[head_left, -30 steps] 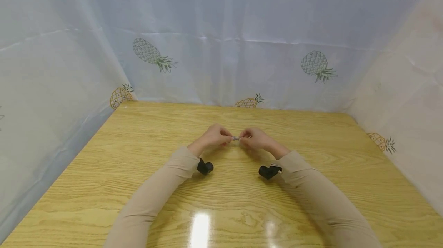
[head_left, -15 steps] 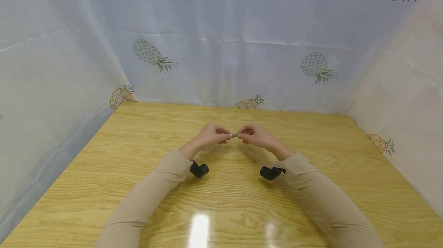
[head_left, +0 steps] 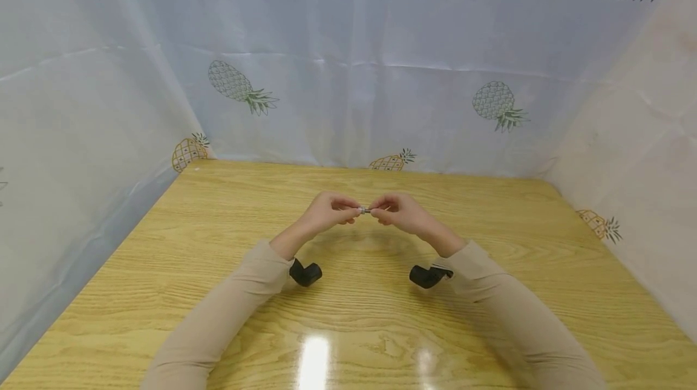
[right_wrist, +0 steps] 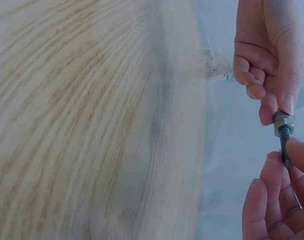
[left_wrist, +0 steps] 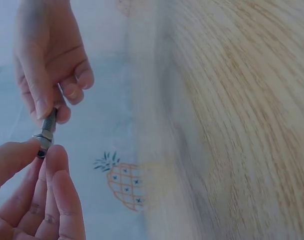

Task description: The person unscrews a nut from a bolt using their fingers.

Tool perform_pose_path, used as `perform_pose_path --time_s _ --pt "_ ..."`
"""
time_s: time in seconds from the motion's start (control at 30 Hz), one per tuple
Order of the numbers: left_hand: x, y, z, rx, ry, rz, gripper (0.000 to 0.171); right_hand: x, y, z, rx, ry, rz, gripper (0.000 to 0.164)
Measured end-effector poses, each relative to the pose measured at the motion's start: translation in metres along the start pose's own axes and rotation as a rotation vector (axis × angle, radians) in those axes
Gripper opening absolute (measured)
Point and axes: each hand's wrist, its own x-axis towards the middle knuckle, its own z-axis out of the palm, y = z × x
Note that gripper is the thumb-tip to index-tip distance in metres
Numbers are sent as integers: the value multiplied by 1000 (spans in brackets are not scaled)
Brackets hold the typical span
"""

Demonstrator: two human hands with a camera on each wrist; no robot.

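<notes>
Two-handed pinch: my L hand (head_left: 322,213) grips a metal bolt (right_wrist: 285,136) by its head end, hex nut (right_wrist: 283,126) close by, & my R hand (head_left: 407,214) its threaded end, approx. mid-view above the wood-grain table (head_left: 136,293), slightly left vs. a sec ago, so work prob. continues mid-air.

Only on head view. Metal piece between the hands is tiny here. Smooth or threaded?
Observer: Threaded. In both wrist views, the bolt shows screw threads along its shaft.

Operator: Copy. Is the right hand's grip hiding the threaded tip?

Observer: No. In the right wrist view the tip shows; the hand doesn't fully cover it.
</notes>
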Motion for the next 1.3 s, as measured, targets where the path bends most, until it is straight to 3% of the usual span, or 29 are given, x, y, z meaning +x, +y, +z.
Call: perform_pose_path --time_s 0.33,0.73,1.07,1.3 --pt "-6 4 3 -30 36 -15 29 -6 -6 0 57 34 -19 23" --pt "-10 5 4 -41 72 18 29 -5 -12 9 82 8 8 36" --pt "-11 5 4 -76 64 35 29 -4 -12 12 81 44 -15 31" --pt "-10 5 4 -85 73 12 27 -6 -15 12 80 69 -4 27"
